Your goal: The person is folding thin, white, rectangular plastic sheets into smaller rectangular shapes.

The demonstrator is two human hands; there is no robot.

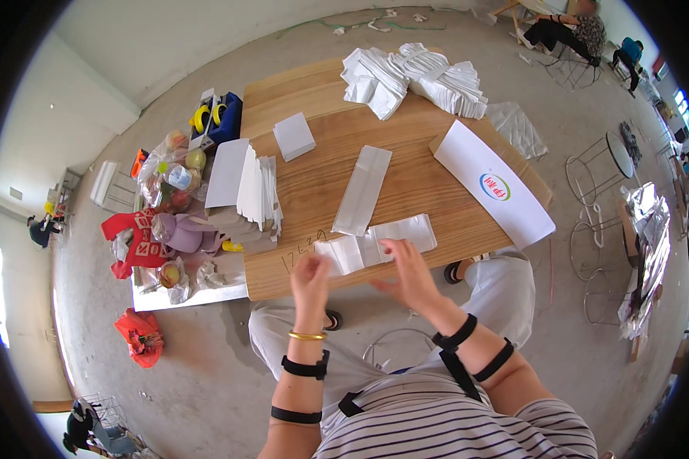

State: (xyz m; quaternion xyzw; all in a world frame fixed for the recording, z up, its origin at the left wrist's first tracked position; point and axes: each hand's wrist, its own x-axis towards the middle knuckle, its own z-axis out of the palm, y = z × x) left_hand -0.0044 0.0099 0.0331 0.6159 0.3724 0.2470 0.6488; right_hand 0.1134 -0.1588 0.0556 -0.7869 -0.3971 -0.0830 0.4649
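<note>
At the near edge of the wooden table (298,180) lies a flat, glossy white sleeve (407,232), spread sideways with creases across it. My left hand (311,279) is over its left end, fingers curled together and slightly smeared; whether something is pinched in them is hidden. Beside the sleeve's middle, my right hand (409,277) has its thumb and fingers apart, fingertips close to or touching the lower part. A second flat whitish sleeve (364,190) lies lengthwise just beyond, its near end meeting the first.
Bundled white sleeves (413,76) lie at the far edge. A white printed carton (494,183) is on the right. White folded cards (256,187) stand on the left, near a small white stack (294,136), a blue tape dispenser (226,118), bagged fruit (180,164) and a red bag (138,237).
</note>
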